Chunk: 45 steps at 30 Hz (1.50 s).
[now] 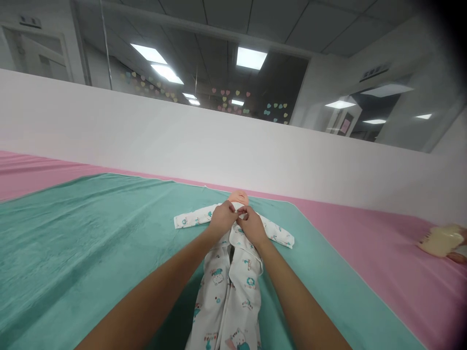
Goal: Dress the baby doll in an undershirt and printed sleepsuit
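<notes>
A baby doll (239, 196) lies on its back with its head pointing away from me. It is dressed in a white printed baby jacket (193, 218), both sleeves spread out to the sides, and matching pants (233, 296) that stretch toward me. At the upper chest, just below the doll's chin, my left hand (222, 218) pinches the jacket front. My right hand (252, 224) pinches it right beside, the fingertips of both hands nearly touching. Any fastener between them is too small to make out. One jacket flap hangs loosely over the waist.
Under the doll is a green blanket (91, 233) laid over a pink sheet (350, 233). Off to the right lies a pale yellowish object (440, 240), partly cut off. A low white wall (219, 146) with glass above stands behind.
</notes>
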Each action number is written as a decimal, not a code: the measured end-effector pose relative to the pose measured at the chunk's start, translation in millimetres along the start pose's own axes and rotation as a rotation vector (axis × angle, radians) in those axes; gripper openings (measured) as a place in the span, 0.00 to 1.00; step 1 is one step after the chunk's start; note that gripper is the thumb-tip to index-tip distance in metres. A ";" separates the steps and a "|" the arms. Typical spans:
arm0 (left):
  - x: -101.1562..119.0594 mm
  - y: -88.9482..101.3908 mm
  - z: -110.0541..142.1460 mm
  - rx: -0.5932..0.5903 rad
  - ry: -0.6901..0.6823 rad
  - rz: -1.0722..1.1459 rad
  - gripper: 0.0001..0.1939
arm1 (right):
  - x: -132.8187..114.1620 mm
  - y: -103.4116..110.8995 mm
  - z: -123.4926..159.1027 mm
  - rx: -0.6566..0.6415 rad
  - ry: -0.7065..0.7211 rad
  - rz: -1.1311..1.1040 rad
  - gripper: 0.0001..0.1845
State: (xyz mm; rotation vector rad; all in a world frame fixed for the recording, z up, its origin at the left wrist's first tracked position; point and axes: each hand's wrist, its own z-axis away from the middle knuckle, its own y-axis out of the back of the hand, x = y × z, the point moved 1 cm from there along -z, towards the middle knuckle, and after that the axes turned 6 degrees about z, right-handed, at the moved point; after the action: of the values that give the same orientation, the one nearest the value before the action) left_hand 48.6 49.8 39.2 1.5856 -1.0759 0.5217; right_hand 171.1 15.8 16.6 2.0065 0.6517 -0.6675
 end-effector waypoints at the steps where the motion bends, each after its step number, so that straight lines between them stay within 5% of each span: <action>1: 0.4 -0.3 0.2 0.007 0.005 -0.009 0.03 | -0.8 0.1 0.3 0.005 -0.002 0.015 0.13; 8: -0.9 -1.6 1.4 0.041 0.022 0.016 0.04 | 0.0 -1.9 1.9 0.018 -0.007 0.029 0.13; 12: -5.7 0.3 0.8 0.051 0.061 0.226 0.05 | 2.3 -4.0 1.5 0.042 0.061 -0.002 0.12; 16: -8.2 2.7 0.6 0.007 0.105 0.496 0.07 | 3.2 -4.2 0.8 0.054 0.097 -0.026 0.12; 28: -16.3 10.8 1.6 -0.153 0.154 0.854 0.12 | 3.1 -2.5 1.8 0.050 0.106 -0.080 0.15; 45: -13.8 11.7 3.2 -0.178 0.100 0.871 0.11 | -0.4 -3.6 3.2 0.056 0.123 -0.080 0.14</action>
State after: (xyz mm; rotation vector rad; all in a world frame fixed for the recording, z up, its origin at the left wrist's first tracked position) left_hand 31.3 52.0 33.5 0.8648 -1.6674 1.0291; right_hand 167.8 14.5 13.4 2.0944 0.7979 -0.6188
